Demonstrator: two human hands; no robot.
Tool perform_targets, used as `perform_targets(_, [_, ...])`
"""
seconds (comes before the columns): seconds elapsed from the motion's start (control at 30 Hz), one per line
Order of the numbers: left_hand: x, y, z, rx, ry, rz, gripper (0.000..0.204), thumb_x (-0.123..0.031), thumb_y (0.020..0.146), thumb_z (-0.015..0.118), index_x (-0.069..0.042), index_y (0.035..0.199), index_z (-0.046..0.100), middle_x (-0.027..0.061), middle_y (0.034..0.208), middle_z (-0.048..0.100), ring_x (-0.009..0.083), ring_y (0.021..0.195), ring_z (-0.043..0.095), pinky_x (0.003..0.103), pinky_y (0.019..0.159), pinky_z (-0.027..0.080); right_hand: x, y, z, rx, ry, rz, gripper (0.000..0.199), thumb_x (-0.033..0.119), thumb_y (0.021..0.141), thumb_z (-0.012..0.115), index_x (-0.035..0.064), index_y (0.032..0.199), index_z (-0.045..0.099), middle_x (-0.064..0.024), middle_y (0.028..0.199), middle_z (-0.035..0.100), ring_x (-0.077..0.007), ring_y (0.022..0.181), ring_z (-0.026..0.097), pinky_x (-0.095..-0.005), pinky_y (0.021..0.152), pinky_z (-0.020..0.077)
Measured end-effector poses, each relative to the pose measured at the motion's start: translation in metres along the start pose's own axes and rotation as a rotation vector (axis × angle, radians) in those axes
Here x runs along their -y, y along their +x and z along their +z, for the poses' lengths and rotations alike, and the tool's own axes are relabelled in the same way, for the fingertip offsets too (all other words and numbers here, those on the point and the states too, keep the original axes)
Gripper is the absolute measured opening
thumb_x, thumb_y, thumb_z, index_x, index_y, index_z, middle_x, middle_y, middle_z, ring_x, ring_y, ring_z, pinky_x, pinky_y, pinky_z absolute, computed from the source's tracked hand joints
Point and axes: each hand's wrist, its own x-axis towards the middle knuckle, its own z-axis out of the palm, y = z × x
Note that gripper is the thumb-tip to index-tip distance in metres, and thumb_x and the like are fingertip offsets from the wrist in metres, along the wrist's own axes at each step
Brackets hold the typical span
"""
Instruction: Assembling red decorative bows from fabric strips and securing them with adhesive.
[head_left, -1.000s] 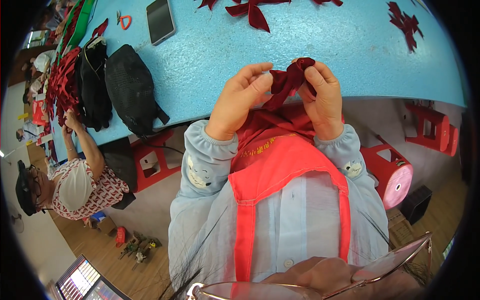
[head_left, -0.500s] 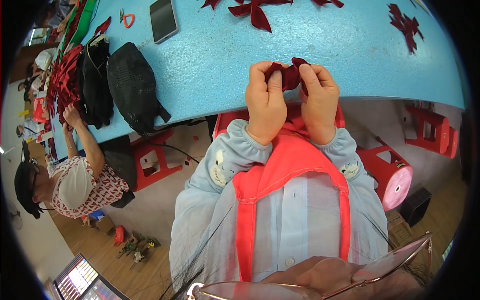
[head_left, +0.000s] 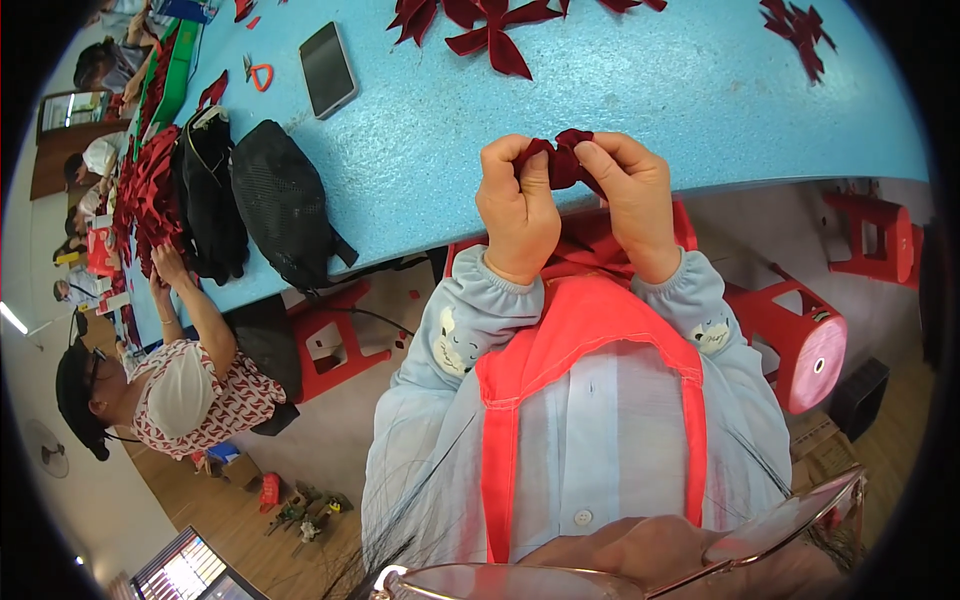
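Between my two hands, just over the table's near edge, is a dark red velvet bow (head_left: 564, 165). My left hand (head_left: 520, 210) pinches its left loop between thumb and bent fingers. On the other side my right hand (head_left: 636, 195) grips the right loop, thumb pressed on top. Part of the bow is hidden behind my fingers. Farther back on the blue table (head_left: 420, 150) lie several finished-looking dark red bows (head_left: 492, 38), and another cluster of bows (head_left: 800, 38) rests at the far right.
Left of my hands lie a black mesh bag (head_left: 285, 200), a black pouch (head_left: 212, 200), a phone (head_left: 328, 70) and orange-handled snips (head_left: 261, 77). A co-worker (head_left: 190, 390) sits at the left beside a heap of red ribbon (head_left: 150, 195). Red stools (head_left: 790, 340) stand below the table.
My hands have drawn slightly closer together, and the bow's middle now looks more gathered and turned. The whole view has shifted a little; the co-worker's hands stay at the ribbon heap.
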Motion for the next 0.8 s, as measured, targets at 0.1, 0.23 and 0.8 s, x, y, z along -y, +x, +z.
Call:
perform_targets(0.1, [-0.003,0.001,0.002,-0.001,-0.095,-0.019,0.008,-0.005,0.091,0.048,-0.003,0.098,0.045,0.0057,0.085,0.056,0.013,0.072,0.054,0.025,0.065,0.045,-0.001,0.0,-0.001,-0.037,0.205,0.102,0.013,0.013,0.084,0.061,0.0039,0.093,0.063,0.0028,0.072,0.057,-0.0015,0.053,0.042,-0.0179,0.044,0.0316])
perform_targets(0.23, [-0.011,0.003,0.006,0.021,-0.384,-0.322,0.008,-0.006,0.091,0.048,-0.003,0.098,0.046,0.0039,0.087,0.054,0.0108,0.071,0.051,0.024,0.063,0.043,-0.001,0.001,0.0,-0.149,0.223,0.082,0.011,0.011,0.084,0.061,0.0037,0.092,0.063,0.0038,0.07,0.056,-0.0019,0.056,0.044,-0.0175,0.045,0.0327])
perform_targets(0.8, [0.0,0.006,0.01,-0.007,-0.227,-0.22,0.007,-0.005,0.089,0.05,-0.003,0.095,0.047,0.0027,0.081,0.056,0.0082,0.065,0.051,0.024,0.054,0.042,-0.011,0.012,-0.007,-0.059,-0.463,-0.587,0.006,0.002,0.086,0.052,0.0006,0.092,0.054,-0.0032,0.093,0.053,-0.0047,0.064,0.047,-0.0181,0.057,0.039])
